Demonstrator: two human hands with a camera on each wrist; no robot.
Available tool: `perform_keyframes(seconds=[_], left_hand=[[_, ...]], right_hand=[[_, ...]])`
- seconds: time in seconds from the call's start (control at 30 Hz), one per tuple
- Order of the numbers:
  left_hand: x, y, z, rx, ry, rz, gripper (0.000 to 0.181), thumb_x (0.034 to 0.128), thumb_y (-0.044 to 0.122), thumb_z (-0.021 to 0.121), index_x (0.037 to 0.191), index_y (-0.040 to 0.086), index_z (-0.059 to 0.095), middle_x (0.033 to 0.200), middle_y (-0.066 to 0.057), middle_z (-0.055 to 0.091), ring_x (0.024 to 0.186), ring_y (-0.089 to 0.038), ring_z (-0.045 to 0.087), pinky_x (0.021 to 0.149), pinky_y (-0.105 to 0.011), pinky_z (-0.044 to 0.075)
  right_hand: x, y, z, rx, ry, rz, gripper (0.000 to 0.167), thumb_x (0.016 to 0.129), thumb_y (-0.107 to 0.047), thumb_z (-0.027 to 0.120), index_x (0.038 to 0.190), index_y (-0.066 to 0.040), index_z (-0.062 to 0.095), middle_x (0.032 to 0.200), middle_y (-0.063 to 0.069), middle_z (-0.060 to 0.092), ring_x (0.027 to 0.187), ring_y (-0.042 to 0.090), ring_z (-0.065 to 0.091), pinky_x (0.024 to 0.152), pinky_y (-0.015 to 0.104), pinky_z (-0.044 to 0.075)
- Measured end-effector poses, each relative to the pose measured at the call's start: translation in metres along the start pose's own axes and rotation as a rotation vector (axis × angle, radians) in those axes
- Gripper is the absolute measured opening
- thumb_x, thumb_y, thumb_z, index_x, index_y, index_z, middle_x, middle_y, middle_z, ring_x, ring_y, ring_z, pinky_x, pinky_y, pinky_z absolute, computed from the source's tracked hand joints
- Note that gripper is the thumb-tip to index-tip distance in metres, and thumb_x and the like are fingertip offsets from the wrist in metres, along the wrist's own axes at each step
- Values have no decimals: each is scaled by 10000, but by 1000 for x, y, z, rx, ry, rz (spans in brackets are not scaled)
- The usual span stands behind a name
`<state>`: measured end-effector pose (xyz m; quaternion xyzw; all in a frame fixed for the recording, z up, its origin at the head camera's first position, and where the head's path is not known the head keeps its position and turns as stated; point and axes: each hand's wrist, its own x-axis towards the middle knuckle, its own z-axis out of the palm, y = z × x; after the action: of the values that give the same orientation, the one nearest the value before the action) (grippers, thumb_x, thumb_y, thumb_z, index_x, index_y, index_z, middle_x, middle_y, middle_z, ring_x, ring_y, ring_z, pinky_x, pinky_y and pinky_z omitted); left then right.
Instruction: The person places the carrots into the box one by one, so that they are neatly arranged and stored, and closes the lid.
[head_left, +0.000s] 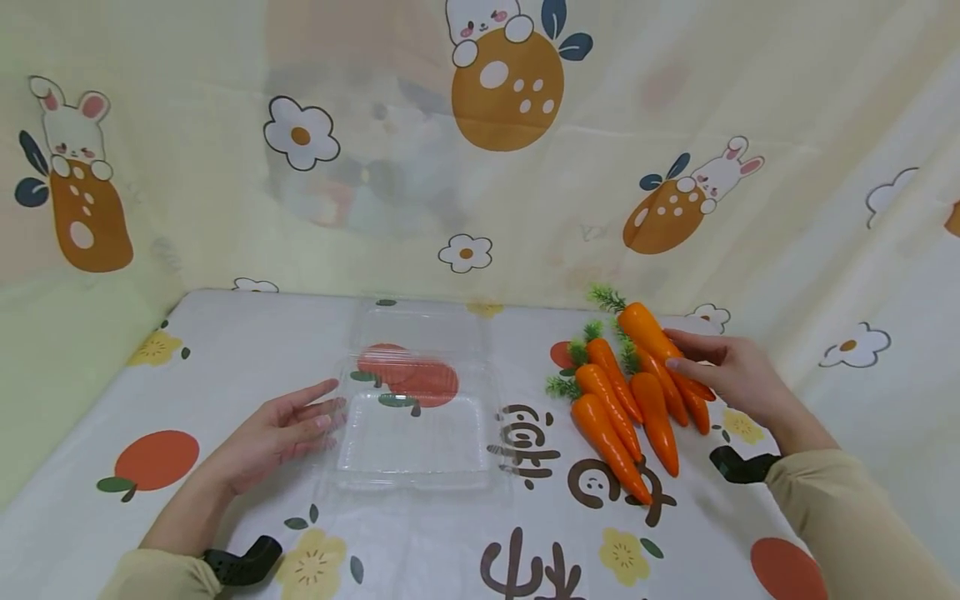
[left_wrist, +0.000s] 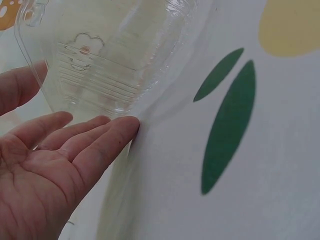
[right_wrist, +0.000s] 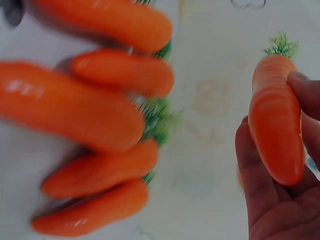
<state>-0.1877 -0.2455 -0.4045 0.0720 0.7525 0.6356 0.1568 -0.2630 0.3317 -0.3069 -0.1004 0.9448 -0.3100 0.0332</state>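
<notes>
A clear plastic clamshell box (head_left: 411, 437) lies on the cloth with its lid (head_left: 420, 327) folded back. My left hand (head_left: 273, 437) is beside its left wall, fingers extended; in the left wrist view the fingertips (left_wrist: 127, 127) are at the box's edge, and I cannot tell whether they press on it. On the right, my right hand (head_left: 731, 375) pinches an orange carrot (head_left: 647, 329) with green tops between thumb and fingers, as the right wrist view also shows with the carrot (right_wrist: 275, 115). It is over several other carrots (head_left: 611, 437) lying in a loose pile.
A white printed cloth (head_left: 247, 346) with fruit and flower patterns covers the table. Behind it hangs a cream curtain (head_left: 375, 208) with rabbit prints, and more curtain closes off both sides. Each wrist carries a black strap piece (head_left: 243, 562).
</notes>
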Motion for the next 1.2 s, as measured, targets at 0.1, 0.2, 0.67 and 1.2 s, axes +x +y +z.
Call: perform_keyframes(seconds=[0.1,0.2,0.67,1.2], left_hand=[[0,0,0,-5,-4,5,711,1038,219,604,1620,35,240,1599,-247,378,1384,-182,562,994,-273,570],[1,-1,0,-7,-3,6,715,1037,225,607,1620,35,240,1598,-245,381,1399,-205,548,989,-267,571],[-1,0,1,-21,4,-8,713,1034,216,612,1620,43,247,1603,-241,377,1398,-208,549,990,-267,572],[0,1,1,-10,11,-7,720,1032,212,612,1624,47,236,1606,-250,374,1459,-385,447,1001,-286,570]], right_hand=[[2,-18,4,3,-20,-71,538,1006,-323,665,1480,-96,550,1342,197,670,962,67,624,751,223,592],[5,-36,11,6,-45,-145,516,988,-286,695,1454,-96,582,1309,175,697,944,65,649,770,197,587],[17,-101,52,44,-248,-257,479,934,-201,757,1397,-141,649,1316,158,694,1003,248,666,769,232,577],[24,-142,104,105,-415,-444,430,930,-153,755,1351,-105,682,1240,83,749,1020,172,697,918,348,616]])
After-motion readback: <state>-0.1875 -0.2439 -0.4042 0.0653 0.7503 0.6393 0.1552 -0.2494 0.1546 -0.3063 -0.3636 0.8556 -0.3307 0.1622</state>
